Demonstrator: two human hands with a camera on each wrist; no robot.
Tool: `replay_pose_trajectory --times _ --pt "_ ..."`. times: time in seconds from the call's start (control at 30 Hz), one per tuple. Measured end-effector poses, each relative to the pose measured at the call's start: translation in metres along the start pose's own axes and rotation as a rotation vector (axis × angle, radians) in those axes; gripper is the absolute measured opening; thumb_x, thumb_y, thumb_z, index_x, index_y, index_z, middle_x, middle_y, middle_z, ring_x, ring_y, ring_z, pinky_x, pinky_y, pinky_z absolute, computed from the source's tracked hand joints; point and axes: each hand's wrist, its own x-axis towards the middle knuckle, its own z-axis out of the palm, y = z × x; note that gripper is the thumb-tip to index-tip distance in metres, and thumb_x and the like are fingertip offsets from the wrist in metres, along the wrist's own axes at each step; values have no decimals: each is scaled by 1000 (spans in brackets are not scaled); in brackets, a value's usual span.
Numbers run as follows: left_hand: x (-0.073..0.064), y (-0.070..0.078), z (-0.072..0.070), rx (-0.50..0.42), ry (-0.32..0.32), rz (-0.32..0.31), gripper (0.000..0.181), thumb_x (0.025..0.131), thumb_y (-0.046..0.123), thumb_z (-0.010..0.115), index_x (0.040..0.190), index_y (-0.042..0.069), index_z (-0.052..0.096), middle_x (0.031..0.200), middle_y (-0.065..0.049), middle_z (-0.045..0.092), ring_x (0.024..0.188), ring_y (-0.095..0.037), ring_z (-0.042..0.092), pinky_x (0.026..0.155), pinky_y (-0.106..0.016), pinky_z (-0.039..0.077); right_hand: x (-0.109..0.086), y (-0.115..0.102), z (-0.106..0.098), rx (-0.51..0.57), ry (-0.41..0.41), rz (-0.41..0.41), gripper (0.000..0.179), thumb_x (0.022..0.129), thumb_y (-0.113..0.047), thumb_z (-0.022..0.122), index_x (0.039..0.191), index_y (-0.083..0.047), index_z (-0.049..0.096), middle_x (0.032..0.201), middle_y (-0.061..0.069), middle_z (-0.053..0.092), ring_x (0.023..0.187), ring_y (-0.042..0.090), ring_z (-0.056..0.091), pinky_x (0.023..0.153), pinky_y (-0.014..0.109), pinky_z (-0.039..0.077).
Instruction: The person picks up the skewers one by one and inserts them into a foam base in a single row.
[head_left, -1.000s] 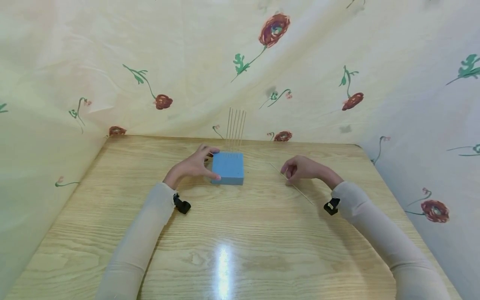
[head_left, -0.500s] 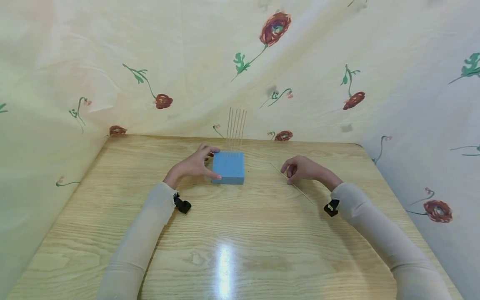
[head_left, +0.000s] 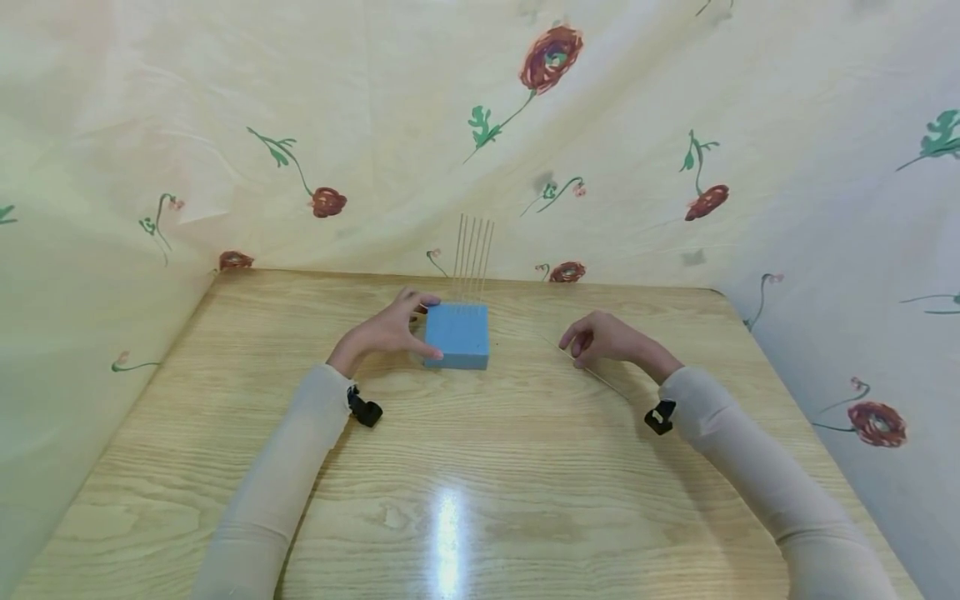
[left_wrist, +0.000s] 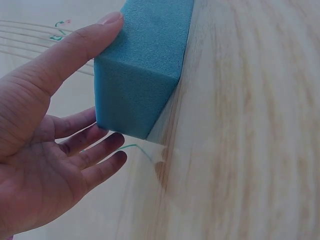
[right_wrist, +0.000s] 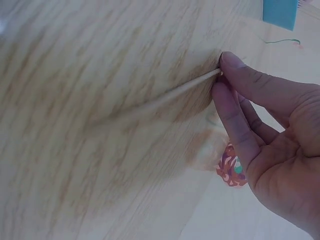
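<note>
A blue foam block [head_left: 457, 335] lies on the table, with several thin wooden skewers [head_left: 463, 262] standing in a row along its far edge. My left hand [head_left: 384, 327] holds the block's left side, thumb on the front face and fingers toward the back. In the left wrist view the thumb presses the foam [left_wrist: 150, 45], while some of the fingers stay spread. Right of the block, my right hand [head_left: 609, 337] pinches a loose skewer [head_left: 606, 383] between thumb and index finger. The right wrist view shows that skewer [right_wrist: 182, 90] slanting away from the fingertips, blurred toward its end.
The wood-grain table [head_left: 525, 467] ends at the back against a flower-printed cloth [head_left: 405, 125], which also hangs at both sides. Each wrist carries a small black camera mount, on the left [head_left: 365, 412] and on the right [head_left: 660, 417].
The loose skewer has shifted and tilted slightly in my right fingers, its near end a little higher in view. The left hand and the foam block stay put.
</note>
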Motion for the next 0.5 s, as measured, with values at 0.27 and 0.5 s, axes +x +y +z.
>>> replay_pose_trajectory --times 0.27,0.5 --pt "-1 -3 3 13 3 16 96 81 32 89 157 9 35 151 -17 26 139 -37 35 114 -60 35 -1 2 4 21 3 -20 24 83 8 78 107 6 75 88 20 72 78 17 65 68 23 55" --pt "-1 -5 4 27 9 16 95 81 30 89 156 10 35 154 -16 25 140 -36 34 114 -59 36 0 5 4 50 -17 -16 25 84 8 76 110 6 74 90 20 71 78 16 65 67 25 57"
